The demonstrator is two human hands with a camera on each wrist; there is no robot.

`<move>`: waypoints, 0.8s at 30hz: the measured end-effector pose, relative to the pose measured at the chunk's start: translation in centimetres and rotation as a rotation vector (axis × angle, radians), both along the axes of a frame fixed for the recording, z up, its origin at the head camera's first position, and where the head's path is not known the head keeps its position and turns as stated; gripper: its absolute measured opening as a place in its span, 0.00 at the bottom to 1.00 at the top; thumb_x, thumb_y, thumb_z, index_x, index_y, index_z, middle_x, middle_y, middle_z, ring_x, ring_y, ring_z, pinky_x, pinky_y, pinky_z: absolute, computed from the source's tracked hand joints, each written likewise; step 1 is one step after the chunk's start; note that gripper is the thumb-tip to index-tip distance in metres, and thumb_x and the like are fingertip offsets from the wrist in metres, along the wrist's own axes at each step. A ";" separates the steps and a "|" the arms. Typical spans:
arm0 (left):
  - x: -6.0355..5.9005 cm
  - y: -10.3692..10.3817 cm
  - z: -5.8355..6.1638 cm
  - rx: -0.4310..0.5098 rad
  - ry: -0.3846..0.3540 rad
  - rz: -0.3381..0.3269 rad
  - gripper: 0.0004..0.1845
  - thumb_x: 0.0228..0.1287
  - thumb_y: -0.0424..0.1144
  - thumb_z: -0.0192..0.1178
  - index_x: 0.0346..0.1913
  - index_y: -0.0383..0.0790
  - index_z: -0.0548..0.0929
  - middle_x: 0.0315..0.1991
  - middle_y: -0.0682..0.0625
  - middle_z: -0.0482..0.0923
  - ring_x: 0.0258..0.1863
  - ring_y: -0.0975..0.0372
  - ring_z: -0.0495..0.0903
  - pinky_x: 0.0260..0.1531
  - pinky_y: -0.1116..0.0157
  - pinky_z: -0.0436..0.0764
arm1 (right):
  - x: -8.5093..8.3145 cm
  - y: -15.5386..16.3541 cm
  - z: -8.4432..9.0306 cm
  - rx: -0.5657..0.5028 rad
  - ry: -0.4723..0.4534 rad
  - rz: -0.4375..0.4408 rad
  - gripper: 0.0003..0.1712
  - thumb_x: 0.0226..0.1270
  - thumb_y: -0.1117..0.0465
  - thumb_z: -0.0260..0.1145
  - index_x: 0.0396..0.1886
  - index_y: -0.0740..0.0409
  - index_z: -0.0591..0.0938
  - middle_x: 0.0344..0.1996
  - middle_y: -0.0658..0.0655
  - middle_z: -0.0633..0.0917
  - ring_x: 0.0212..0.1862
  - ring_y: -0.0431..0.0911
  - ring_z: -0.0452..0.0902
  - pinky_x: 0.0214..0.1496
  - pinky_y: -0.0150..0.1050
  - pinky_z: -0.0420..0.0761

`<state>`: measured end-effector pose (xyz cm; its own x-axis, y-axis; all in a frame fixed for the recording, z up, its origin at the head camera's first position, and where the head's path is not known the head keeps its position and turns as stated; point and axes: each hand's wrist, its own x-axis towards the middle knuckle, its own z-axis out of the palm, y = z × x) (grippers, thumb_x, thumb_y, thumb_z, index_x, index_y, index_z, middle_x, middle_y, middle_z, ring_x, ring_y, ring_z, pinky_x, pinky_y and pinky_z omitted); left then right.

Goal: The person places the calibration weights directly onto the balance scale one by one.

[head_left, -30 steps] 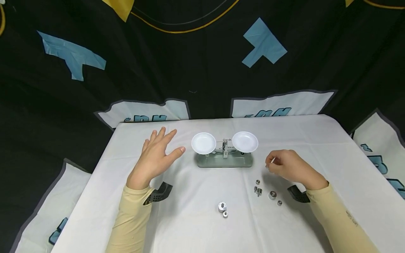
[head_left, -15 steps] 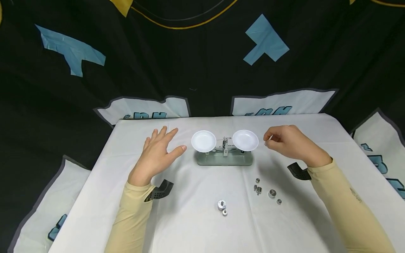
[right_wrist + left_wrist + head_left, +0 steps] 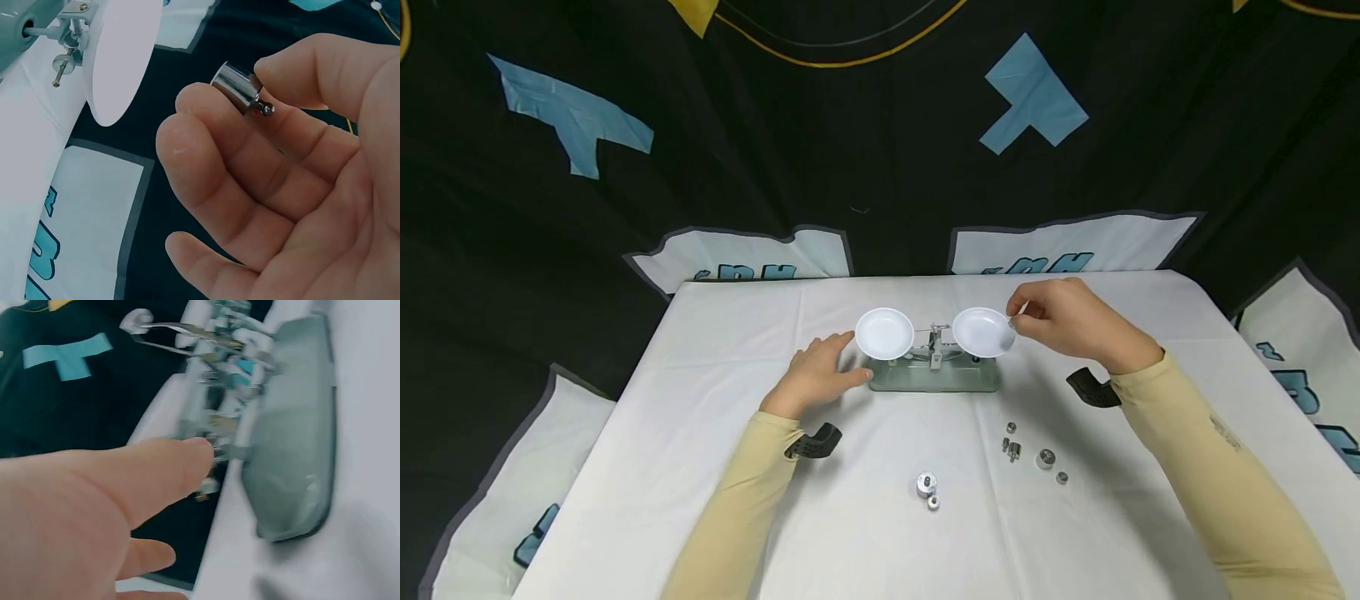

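My right hand [image 3: 1060, 321] pinches a small shiny metal balance weight [image 3: 236, 86] with a knob between thumb and fingertips. It is held at the outer rim of the right white pan [image 3: 983, 332] of a two-pan balance scale. The scale has a grey-green base [image 3: 934, 379] and stands upright toward the back of the table. My left hand [image 3: 816, 375] is at the scale's left end, fingers extended beside the left white pan [image 3: 884, 333]. In the left wrist view, its thumb [image 3: 181, 459] overlaps the scale's mechanism. Neither pan has anything on it.
Several small metal weights [image 3: 1045, 459] stand or lie on the white tablecloth in front of the scale's right side. Two more weights [image 3: 927, 485] sit together nearer the front middle. Behind the table hangs a black curtain [image 3: 880, 167].
My right hand has risen from above the loose weights and moved to the right pan with its weight. My left hand has moved right, to the scale's left end.
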<state>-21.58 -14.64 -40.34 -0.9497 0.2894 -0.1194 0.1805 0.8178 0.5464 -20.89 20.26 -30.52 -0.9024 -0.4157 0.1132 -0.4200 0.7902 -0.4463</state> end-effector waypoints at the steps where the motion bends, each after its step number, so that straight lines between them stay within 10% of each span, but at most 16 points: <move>1: -0.1 0.3 -0.5 0.012 0.010 -0.006 0.41 0.65 0.53 0.61 0.76 0.36 0.65 0.74 0.36 0.68 0.77 0.34 0.58 0.73 0.30 0.55 | -0.1 -0.1 0.0 0.004 0.000 0.002 0.08 0.63 0.68 0.62 0.37 0.61 0.87 0.25 0.54 0.85 0.27 0.45 0.74 0.29 0.36 0.73; 14: -0.8 3.1 -4.8 0.132 0.141 -0.017 0.33 0.61 0.44 0.66 0.68 0.32 0.75 0.63 0.34 0.79 0.65 0.41 0.75 0.69 0.32 0.64 | -1.9 -2.0 -1.3 0.058 0.055 0.067 0.11 0.60 0.69 0.62 0.38 0.60 0.89 0.27 0.55 0.87 0.30 0.46 0.76 0.32 0.37 0.76; 24: -0.6 3.3 -5.4 0.117 0.120 -0.014 0.33 0.63 0.44 0.65 0.70 0.36 0.75 0.70 0.37 0.74 0.77 0.31 0.56 0.74 0.29 0.50 | -2.6 -2.8 -1.3 0.093 0.065 0.073 0.10 0.61 0.68 0.64 0.38 0.61 0.88 0.31 0.57 0.88 0.33 0.48 0.79 0.35 0.40 0.81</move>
<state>-22.23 -11.38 -45.72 -0.9509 0.3080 0.0295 0.2609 0.7468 0.6118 -23.44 17.45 -31.83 -0.8612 -0.4918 0.1283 -0.5039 0.7931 -0.3421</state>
